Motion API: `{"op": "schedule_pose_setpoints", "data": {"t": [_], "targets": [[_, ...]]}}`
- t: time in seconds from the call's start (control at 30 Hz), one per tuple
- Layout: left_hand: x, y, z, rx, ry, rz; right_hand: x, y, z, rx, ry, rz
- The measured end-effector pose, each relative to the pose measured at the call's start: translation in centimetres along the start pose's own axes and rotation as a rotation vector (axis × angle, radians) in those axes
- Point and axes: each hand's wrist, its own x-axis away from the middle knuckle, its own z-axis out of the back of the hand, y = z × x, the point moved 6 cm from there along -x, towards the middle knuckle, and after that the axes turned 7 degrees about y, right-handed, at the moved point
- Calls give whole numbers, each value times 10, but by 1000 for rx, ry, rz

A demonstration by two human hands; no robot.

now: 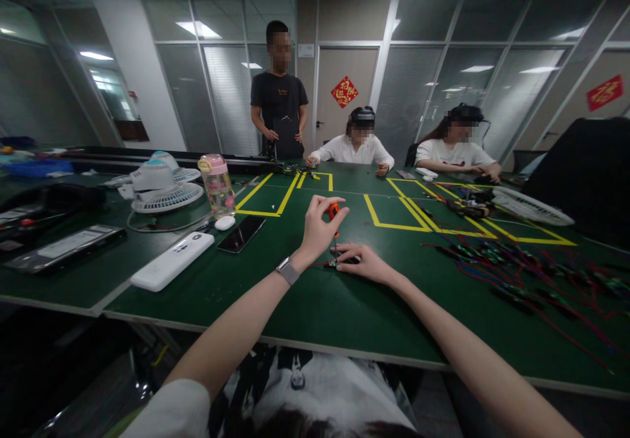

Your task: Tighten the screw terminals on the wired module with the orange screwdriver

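My left hand (pixel 322 222) is closed around the orange handle of a screwdriver (pixel 335 212), which stands upright with its thin shaft pointing down. The shaft's tip meets a small part with a red wire (pixel 331 264) on the green tabletop. Low on the table, my right hand (pixel 363 262) pinches a small dark piece at that spot, its fingers on the right side of the shaft. The fingers partly cover the piece, so its exact kind is hidden.
Tangled red and blue wires with small boards (pixel 531 274) spread over the right side. On the left lie a black phone (pixel 241 234), a white power bank (pixel 173 261), a bottle (pixel 217 185) and white fans (pixel 165 185). Yellow tape (pixel 401 226) marks the table; people (pixel 361 142) are across it.
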Motion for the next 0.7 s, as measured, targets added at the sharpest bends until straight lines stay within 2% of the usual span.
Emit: {"op": "schedule_pose_setpoints", "data": {"t": [0.2,0.3,0.47,0.7], "targets": [[-2,-8,-7,157,-112,42,0,0,0,2,-3,10],[-1,-7,-6,131,-74,48,0,0,0,5,-5,11],[1,4,-1,-9,-14,-30,0,-1,1,7,-1,-7],[0,-1,-8,165,-141,-6,0,-2,1,-3,-1,25]]}}
